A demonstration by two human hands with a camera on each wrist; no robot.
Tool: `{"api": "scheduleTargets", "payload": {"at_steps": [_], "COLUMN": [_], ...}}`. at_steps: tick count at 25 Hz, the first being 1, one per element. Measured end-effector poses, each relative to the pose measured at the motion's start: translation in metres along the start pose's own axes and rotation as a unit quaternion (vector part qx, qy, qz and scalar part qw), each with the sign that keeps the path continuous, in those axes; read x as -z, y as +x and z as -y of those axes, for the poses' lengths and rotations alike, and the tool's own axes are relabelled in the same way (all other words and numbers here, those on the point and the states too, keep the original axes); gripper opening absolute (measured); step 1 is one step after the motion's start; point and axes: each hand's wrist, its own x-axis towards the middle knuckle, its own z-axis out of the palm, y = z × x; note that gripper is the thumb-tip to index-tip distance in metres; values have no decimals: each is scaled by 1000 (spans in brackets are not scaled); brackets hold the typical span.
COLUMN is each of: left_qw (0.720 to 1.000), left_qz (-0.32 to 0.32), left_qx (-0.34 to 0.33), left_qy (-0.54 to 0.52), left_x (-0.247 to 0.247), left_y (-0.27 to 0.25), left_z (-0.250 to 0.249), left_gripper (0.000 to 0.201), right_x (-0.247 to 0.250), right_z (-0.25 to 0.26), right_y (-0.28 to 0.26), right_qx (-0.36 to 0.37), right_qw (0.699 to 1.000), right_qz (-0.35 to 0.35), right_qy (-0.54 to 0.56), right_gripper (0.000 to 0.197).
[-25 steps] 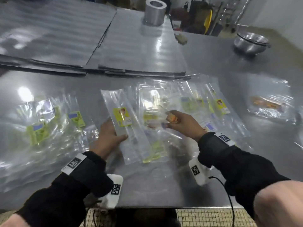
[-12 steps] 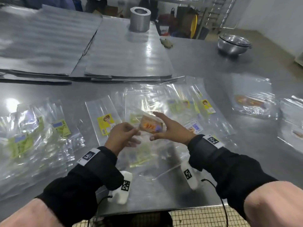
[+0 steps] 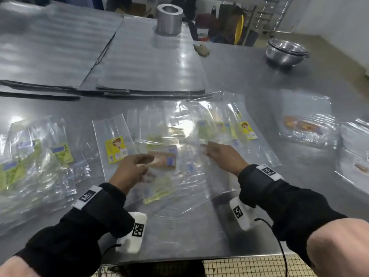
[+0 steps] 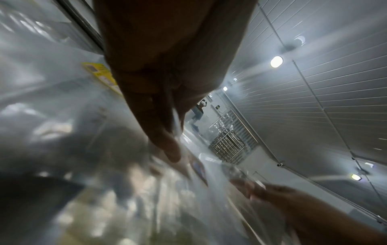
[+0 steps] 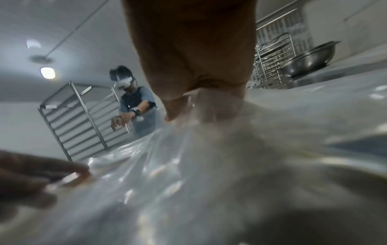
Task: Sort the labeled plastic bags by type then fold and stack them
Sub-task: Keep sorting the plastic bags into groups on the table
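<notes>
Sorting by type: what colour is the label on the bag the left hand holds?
Orange-brown label with a blue patch; head view.

Ceiling lamps (image 4: 276, 61) light the room coolly. Glare streaks the steel table (image 3: 249, 80). Both wrist views are motion-blurred, dim and edge-distorted.

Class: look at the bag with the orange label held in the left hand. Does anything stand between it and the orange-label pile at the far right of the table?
The left hand pinches the orange-label bag. Toward the orange-label pile, the right hand hovers in the path, above the spread of yellow-label bags. Lifted over these, nothing else visibly blocks it.
</notes>
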Motion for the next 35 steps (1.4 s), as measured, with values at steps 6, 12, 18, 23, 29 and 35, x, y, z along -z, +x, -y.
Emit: {"api": "scheduleTargets", "payload": {"at_steps": [6, 12, 18, 23, 29, 35], "left_qw": [997, 993, 995, 994, 989, 992], "left_qz": [48, 61, -10, 27, 82, 52], "left_qx": [46, 37, 52, 73, 99, 101], "left_qy": [-48, -89, -86, -74, -73, -55], "left_x": [-24, -35, -14, -5, -1, 2], "left_y": [-7, -1, 3, 3, 2, 4], "left_z": [-17, -8, -7, -5, -6, -1], "left_gripper": [36, 14, 15, 14, 18, 10], "right_x": [2, -19, 9, 3, 20, 28], "right_z": [61, 64, -24, -36, -25, -17], "right_y": [-2, -12, -1, -8, -6, -3], "right_qx": [30, 61, 34, 18, -53, -101], "right_qw": [974, 968, 988, 1000, 991, 975], "right_qz": [-58, 92, 97, -1, -72, -132], "right_qy": [215, 228, -118, -22, 100, 149], "right_gripper": [38, 48, 91, 55, 59, 52]}}
